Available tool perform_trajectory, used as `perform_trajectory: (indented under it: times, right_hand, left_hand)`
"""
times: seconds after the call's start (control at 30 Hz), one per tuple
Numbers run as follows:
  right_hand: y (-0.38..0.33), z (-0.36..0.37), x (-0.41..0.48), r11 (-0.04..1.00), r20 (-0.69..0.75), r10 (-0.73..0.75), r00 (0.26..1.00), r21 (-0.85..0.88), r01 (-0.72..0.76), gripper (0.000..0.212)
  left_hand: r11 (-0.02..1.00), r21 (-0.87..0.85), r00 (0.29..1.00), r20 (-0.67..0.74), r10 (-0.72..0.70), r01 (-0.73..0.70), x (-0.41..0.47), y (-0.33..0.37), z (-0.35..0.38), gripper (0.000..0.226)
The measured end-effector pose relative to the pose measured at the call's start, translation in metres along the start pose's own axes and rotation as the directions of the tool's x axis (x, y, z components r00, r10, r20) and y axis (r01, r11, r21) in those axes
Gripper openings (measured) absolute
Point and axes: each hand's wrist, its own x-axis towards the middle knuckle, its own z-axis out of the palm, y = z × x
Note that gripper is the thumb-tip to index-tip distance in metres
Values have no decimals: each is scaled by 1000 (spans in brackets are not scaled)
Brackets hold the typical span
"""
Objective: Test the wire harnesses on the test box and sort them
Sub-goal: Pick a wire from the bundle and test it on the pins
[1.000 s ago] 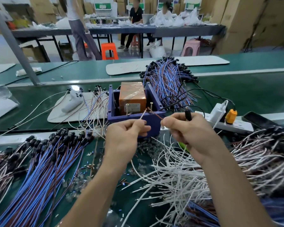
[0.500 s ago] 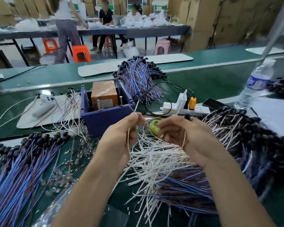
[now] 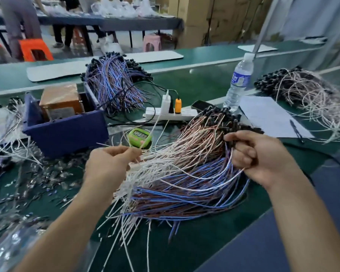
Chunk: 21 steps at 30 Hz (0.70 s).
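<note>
Right hand moved right, gripping harness

No text can be read: white characters on the blue label of the water bottle at two o'clock and a pale label on the test box at ten o'clock are blurred beyond reading.

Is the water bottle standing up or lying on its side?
Upright. The water bottle stands on its base beside the paper sheet, with its cap at the top.
</note>
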Motion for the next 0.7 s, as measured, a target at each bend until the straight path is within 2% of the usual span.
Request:
perform_trajectory:
  times: [0.07,0.13,0.2,0.23,0.33,0.4,0.47,0.53,0.6,0.7]
  right_hand:
    - [3,-10,2,997,-35,48,998,-53,-50,27]
    - [8,-14,5,995,-98,58,994,-70,-65,25]
    - [11,-15,6,994,-130,60,990,-86,-71,26]
    - [12,-16,6,994,-131,63,989,-81,-73,27]
    - [7,-17,0,997,-42,61,997,49,-59,28]
    - [-4,-13,-2,992,36,26,999,123,-31,34]
    - [-16,-7,1,996,30,-9,1000,93,6,33]
    - [-23,-4,9,999,-95,-32,995,-9,31,24]
    - [-22,-4,17,995,-243,-75,967,-82,56,15]
    - [-10,-6,22,980,-374,-151,915,-179,89,20]
  left_hand:
    - [957,280,989,-106,108,-75,-5,1,2,8]
    - [839,507,948,-120,296,-198,-12,4,9,43]
    - [747,572,883,-81,462,-338,-20,11,19,66]
    - [702,592,858,-34,512,-395,-23,15,24,68]
    - [580,585,775,138,617,-566,-30,21,37,52]
    - [597,470,748,257,612,-650,-32,24,45,35]
    - [625,388,735,402,547,-677,-32,27,59,27]
    - [660,361,723,547,423,-659,-31,28,76,38]
    - [658,359,679,660,323,-662,-30,25,94,55]
    - [557,435,661,687,303,-707,-27,13,115,70]
